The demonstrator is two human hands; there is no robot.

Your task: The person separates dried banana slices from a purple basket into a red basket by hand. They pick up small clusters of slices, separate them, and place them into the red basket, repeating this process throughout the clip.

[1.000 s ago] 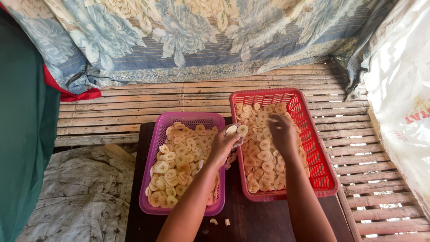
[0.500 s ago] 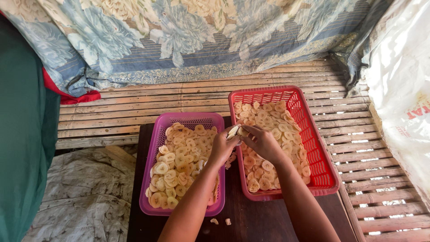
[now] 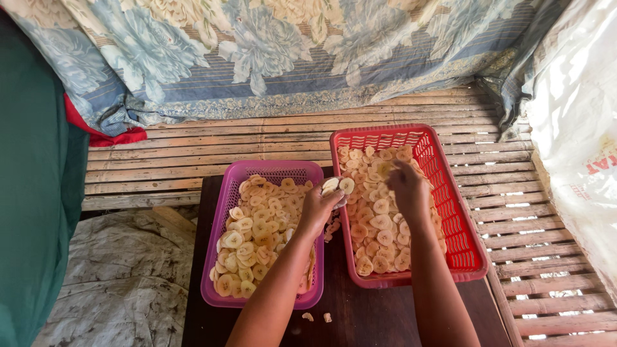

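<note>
A purple basket [image 3: 225, 212] and a red basket [image 3: 463, 238] stand side by side on a dark wooden table [image 3: 360, 315], both filled with pale round banana slices [image 3: 257, 231]. My left hand [image 3: 318, 209] hovers at the purple basket's right rim, holding a small stack of slices [image 3: 337, 186] between its fingers. My right hand [image 3: 406, 189] reaches down into the slices in the red basket [image 3: 376, 225], fingers curled among them; whether it grips any is hidden.
A slatted bamboo platform [image 3: 193, 154] runs behind and to the right. A blue floral cloth [image 3: 276, 58] hangs at the back, a white sack [image 3: 578, 141] at the right, a green cloth [image 3: 32, 212] at the left. Two crumbs [image 3: 318, 317] lie on the table.
My right hand went from the red basket to my left hand and has moved back into the red basket. My left hand stayed at the purple basket's rim with its slices.
</note>
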